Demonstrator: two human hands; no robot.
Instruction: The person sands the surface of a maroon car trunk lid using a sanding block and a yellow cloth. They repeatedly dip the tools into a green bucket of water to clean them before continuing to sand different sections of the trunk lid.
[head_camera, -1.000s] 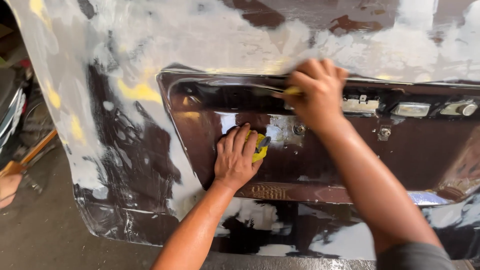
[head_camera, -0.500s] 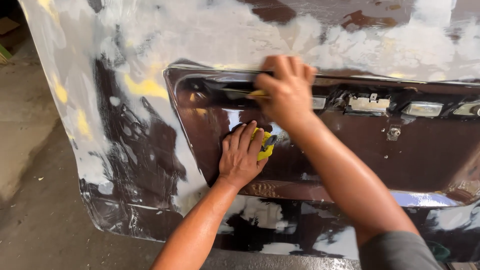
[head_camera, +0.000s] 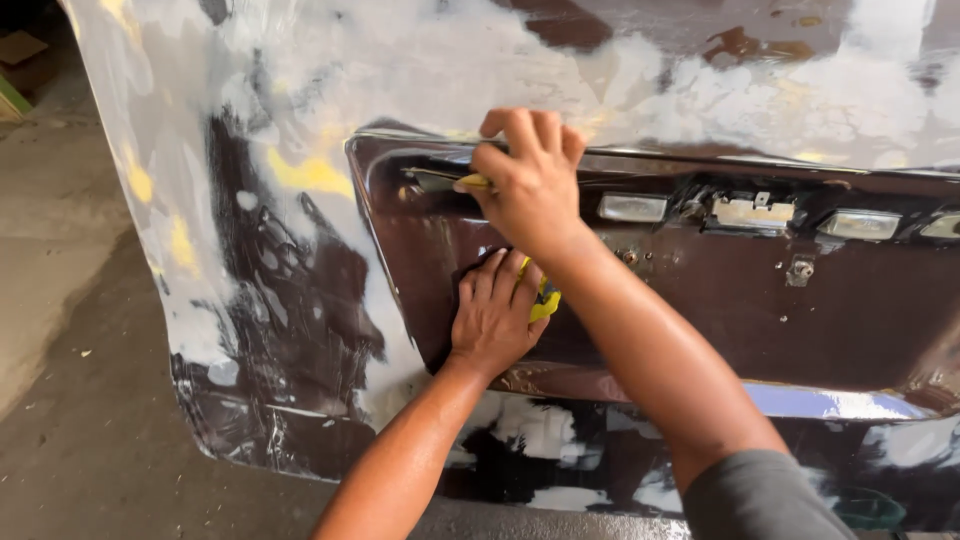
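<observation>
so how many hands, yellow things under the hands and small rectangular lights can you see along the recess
hands: 2, left hand and right hand
yellow things under hands: 2, sponge and strip
rectangular lights: 3, first
total: 7

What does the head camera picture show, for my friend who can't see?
A left hand presses a yellow pad flat on a dark brown car panel smeared with white filler. The right hand grips the panel's recess edge above.
</observation>
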